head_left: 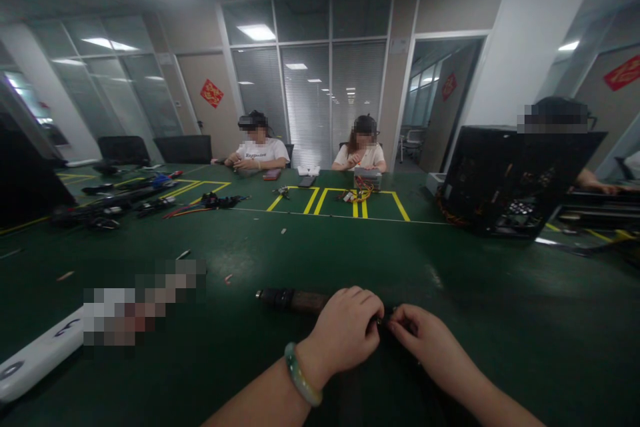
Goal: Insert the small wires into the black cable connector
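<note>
A dark, long cylindrical object (287, 299) lies on the green table (350, 247) near the front edge. My left hand (347, 333), with a green bangle (301, 375) on the wrist, is curled over its right end with fingers closed. My right hand (425, 343) meets it from the right, fingertips pinched on a small dark part at the spot where both hands touch. What the fingers pinch is too dark to make out.
A white flat object (35, 360) lies at the front left. Cable bundles and dark parts (125, 203) sit at the far left, an open black computer case (515, 180) at the right. Two people sit across the table; a third is behind the case.
</note>
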`<state>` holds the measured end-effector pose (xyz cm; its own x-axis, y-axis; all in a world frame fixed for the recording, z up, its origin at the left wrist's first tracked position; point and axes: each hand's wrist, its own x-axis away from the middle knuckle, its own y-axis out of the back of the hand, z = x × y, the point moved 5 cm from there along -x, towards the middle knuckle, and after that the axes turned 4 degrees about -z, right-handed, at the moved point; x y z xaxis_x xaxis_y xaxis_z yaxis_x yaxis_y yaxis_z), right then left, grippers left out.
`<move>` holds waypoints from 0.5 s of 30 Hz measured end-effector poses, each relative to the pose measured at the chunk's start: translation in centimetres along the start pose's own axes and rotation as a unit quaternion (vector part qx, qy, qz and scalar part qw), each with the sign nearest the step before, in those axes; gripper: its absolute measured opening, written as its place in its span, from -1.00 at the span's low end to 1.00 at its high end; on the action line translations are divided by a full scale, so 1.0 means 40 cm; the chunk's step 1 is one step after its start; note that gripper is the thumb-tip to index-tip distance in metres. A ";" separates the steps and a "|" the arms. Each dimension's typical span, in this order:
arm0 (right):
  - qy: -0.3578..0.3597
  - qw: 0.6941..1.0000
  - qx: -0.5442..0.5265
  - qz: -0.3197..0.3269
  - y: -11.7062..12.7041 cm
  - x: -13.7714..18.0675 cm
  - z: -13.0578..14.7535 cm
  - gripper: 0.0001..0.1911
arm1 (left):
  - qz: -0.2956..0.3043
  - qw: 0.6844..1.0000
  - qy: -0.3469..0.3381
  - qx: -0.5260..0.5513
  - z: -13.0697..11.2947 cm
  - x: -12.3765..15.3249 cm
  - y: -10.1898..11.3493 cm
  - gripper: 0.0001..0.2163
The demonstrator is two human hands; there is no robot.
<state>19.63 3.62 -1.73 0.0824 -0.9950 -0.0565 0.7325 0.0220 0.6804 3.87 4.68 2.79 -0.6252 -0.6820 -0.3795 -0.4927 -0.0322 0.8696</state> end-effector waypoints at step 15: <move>-0.017 0.999 -0.039 0.007 -0.001 0.002 -0.009 -0.77 | -0.008 1.000 0.001 0.014 0.007 0.000 -0.006 -0.89</move>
<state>19.83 3.59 -2.03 0.0716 -0.9972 -0.0222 0.7815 0.0423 0.6225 3.82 4.89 2.51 -0.6158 -0.6836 -0.3917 -0.5193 -0.0217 0.8543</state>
